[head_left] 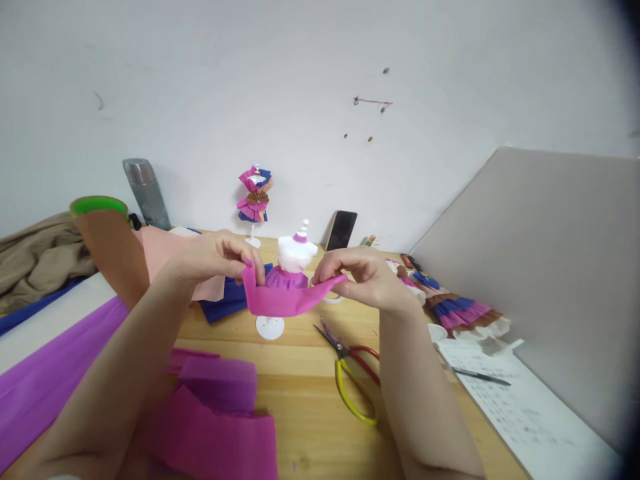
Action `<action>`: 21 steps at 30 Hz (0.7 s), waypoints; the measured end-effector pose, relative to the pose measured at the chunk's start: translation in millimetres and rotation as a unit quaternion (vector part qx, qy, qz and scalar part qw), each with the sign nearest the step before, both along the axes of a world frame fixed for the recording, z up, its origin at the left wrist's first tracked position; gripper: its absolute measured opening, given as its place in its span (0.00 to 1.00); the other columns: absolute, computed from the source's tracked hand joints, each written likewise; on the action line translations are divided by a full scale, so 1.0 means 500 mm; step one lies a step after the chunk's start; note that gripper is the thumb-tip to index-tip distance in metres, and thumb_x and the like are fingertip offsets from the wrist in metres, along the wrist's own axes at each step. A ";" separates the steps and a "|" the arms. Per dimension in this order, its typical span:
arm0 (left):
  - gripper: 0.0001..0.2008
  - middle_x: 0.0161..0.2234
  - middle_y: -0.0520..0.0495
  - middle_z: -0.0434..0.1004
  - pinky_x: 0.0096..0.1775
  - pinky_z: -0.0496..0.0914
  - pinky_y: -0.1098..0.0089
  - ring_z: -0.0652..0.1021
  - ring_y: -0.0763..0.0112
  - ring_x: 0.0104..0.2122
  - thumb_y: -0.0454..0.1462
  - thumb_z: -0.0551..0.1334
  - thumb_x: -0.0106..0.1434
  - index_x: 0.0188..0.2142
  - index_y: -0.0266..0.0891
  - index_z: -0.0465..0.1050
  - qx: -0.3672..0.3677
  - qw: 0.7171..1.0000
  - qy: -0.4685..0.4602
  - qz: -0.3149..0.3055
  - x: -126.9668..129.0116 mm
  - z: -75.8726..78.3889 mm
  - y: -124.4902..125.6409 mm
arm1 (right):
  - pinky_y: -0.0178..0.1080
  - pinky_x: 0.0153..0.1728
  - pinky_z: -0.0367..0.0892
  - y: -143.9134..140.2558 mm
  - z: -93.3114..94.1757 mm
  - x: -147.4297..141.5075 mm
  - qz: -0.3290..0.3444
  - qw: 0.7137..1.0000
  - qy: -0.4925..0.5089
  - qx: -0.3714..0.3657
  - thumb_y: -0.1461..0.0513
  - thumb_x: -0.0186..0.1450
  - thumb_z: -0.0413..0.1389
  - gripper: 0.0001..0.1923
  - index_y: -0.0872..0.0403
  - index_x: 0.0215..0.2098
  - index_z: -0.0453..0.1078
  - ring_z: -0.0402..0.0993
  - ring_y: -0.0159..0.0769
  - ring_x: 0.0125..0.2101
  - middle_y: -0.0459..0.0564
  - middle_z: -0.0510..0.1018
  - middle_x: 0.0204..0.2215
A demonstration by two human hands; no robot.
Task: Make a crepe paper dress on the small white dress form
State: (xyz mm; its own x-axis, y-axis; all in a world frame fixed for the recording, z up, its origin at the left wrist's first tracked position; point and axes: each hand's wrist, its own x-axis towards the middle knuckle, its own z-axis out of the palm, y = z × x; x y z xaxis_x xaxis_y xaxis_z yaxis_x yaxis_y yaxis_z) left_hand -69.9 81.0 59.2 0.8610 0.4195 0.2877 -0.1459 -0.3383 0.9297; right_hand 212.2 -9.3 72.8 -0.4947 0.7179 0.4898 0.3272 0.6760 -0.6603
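A strip of magenta crepe paper is stretched between my hands, sagging a little in the middle. My left hand pinches its left end, and my right hand pinches the right end. Directly behind the strip stands a small white dress form with a purple collar and a gathered purple skirt. Its round white base shows below the strip, while the stand's stem is hidden. Open scissors with one yellow and one red handle lie on the table nearer to me.
Magenta paper and purple paper lie at the front left. Behind are a decorated dress form, a phone and a flask. On the right are a layered paper dress, a pen and a written sheet.
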 end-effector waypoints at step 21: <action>0.21 0.09 0.58 0.60 0.15 0.50 0.82 0.57 0.85 0.10 0.49 0.70 0.57 0.25 0.35 0.67 -0.168 0.970 -0.079 0.159 0.046 -0.042 0.018 | 0.28 0.12 0.56 0.048 -0.034 -0.011 -0.114 0.960 0.202 -0.154 0.62 0.54 0.63 0.06 0.56 0.26 0.71 0.65 0.25 0.13 0.42 0.74 0.16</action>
State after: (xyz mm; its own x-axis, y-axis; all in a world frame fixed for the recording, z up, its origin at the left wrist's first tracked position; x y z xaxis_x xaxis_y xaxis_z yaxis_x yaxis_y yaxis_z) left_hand -47.1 90.1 38.0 0.6284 0.7498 0.2072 -0.2335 -0.0722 0.9697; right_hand 206.7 14.8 55.6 -0.1217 0.9268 0.3554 0.1185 0.3691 -0.9218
